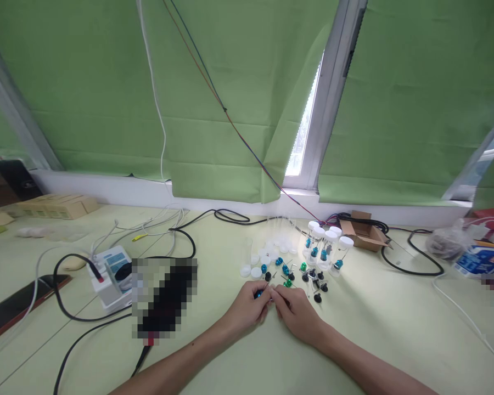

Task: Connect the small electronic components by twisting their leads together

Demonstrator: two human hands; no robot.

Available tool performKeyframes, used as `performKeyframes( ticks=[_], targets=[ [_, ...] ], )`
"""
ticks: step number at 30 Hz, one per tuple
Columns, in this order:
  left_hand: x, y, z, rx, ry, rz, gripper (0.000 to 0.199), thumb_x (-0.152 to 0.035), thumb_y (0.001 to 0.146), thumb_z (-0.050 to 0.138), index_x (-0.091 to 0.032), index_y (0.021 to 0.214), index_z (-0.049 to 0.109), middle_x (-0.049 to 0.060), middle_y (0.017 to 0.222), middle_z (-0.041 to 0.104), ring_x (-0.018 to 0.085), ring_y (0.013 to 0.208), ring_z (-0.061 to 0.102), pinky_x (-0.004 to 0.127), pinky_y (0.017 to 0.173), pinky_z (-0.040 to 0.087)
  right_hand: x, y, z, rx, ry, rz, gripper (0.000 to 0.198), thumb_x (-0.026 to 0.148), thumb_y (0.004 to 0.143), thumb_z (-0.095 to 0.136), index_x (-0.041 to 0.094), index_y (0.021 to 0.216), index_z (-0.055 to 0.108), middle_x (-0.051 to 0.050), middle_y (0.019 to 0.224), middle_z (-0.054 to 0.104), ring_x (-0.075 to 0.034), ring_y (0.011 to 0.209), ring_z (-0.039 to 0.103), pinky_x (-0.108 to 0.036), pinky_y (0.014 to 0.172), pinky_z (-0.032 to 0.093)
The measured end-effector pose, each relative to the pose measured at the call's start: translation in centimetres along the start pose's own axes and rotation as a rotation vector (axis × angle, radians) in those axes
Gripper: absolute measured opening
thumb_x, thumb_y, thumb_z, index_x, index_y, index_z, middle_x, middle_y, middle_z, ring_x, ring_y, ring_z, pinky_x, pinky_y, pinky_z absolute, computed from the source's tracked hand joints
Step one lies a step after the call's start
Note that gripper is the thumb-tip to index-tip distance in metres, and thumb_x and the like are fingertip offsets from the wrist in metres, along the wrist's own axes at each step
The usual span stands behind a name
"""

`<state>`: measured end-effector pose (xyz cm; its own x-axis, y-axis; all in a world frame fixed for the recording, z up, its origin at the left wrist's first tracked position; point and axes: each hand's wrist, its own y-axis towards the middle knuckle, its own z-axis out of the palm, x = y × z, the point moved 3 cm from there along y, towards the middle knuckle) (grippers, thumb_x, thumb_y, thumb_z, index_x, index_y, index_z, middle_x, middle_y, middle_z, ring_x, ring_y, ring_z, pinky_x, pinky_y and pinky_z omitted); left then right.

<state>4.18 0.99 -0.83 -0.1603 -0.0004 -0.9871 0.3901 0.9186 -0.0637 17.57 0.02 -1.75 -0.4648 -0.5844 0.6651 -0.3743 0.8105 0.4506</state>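
Observation:
My left hand is closed around a small blue plastic piece, which shows between thumb and forefinger. My right hand is closed, its thumb and forefinger pinched against the left fingertips; what they grip is too small to make out. Just beyond the hands lie loose blue-headed pieces, green-headed pieces and black-headed pieces, some with thin metal stems. Behind them, several clear tubes with white caps stand upright with blue-headed pieces inside. White caps and clear empty tubes stand at left.
On the left are a white power strip with black cables and a pixelated dark object. An open cardboard box stands back right, near a plastic bag and a blue-and-white package. Cables run along the back edge under green blinds.

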Motion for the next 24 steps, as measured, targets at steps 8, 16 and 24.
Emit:
performKeyframes(
  ticks=[8,16,24],
  targets=[
    [-0.06,0.00,-0.03,0.002,-0.003,0.004,0.047,-0.061,0.082,0.050,-0.020,0.061,0.044,-0.008,0.039,0.037,0.007,0.034,0.032,0.022,0.039,0.022,0.04,0.01,-0.01,-0.018,-0.026,-0.019,0.040,0.031,0.101,0.035,0.021,0.063,0.043,0.003,0.053,0.049,-0.012,0.048,0.042,-0.025,0.054,0.035],
    [0.21,0.15,-0.05,-0.005,-0.020,0.008,0.047,-0.060,0.081,0.051,-0.020,0.059,0.044,-0.008,0.039,0.036,0.007,0.034,0.033,0.022,0.038,0.022,-0.07,0.02,0.04,0.002,-0.013,-0.003,0.040,0.033,0.101,0.032,0.022,0.064,0.041,0.003,0.053,0.048,-0.012,0.049,0.045,-0.026,0.056,0.035],
    [0.10,0.11,-0.07,-0.001,-0.015,0.014,0.048,-0.061,0.082,0.050,-0.019,0.060,0.045,-0.008,0.039,0.037,0.007,0.034,0.032,0.022,0.038,0.023,0.03,0.05,-0.02,-0.005,-0.018,-0.007,0.039,0.030,0.101,0.035,0.021,0.064,0.042,0.003,0.053,0.048,-0.012,0.048,0.045,-0.025,0.055,0.035]
  ],
)
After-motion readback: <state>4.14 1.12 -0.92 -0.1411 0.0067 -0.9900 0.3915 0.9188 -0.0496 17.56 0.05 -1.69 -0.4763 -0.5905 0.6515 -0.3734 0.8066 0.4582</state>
